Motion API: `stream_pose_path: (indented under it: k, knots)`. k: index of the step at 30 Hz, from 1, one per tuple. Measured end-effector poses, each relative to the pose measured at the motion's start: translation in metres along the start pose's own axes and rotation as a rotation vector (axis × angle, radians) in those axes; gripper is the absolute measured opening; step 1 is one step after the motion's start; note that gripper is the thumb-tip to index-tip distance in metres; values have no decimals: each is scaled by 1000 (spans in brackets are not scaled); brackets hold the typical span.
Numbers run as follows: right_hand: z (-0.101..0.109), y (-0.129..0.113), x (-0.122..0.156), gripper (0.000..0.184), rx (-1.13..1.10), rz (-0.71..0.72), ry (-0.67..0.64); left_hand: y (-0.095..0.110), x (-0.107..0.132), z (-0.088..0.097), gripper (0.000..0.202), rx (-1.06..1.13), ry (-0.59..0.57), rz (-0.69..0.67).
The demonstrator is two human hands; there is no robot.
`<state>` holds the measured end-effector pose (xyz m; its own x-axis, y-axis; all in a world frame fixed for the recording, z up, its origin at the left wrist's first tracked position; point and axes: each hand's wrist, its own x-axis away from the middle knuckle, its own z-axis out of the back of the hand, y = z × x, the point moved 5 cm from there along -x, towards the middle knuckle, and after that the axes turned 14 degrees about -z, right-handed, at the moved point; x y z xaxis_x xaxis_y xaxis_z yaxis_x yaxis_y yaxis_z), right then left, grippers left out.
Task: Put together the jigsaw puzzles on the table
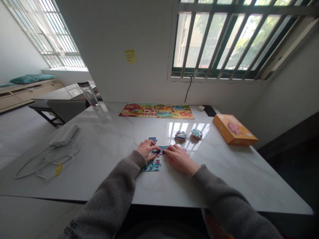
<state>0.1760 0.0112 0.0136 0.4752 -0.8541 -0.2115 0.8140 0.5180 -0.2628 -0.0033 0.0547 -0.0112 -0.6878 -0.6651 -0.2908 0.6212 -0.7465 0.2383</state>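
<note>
Both of my hands meet over a small blue and pink puzzle piece (160,152) on the white table. The fingers of my left hand (146,150) are closed on its left side. From the right, the fingertips of my right hand (179,160) press together on its edge and partly cover it. Below my left hand lie teal leaf-patterned puzzle pieces (151,166). A dark blue puzzle piece (153,139) lies just above that hand. Behind my right hand a pink piece (185,151) peeks out. Two stacks of puzzle pieces (180,136) (196,133) stand farther back.
A colourful farm picture strip (157,111) lies along the back of the marble-look table (109,172). To the right are an orange box (233,129) and a black phone (209,111). On the left stand a glass bottle (89,94) and a white device (64,135) with a looped cable (41,169).
</note>
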Motion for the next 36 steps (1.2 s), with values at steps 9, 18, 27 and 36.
stream_pose_path:
  k: [9,18,27,36]
  knots:
    - [-3,-10,4,26,120,-74,11,7,-4,-7,28,-1,41,-138]
    - [-2,-3,4,21,159,-147,24,10,-7,-17,24,55,173,-199]
    - [7,11,4,37,68,-157,64,-10,-6,1,32,-1,187,-107]
    - [26,59,4,30,-122,-232,159,-45,-2,1,31,-57,97,130]
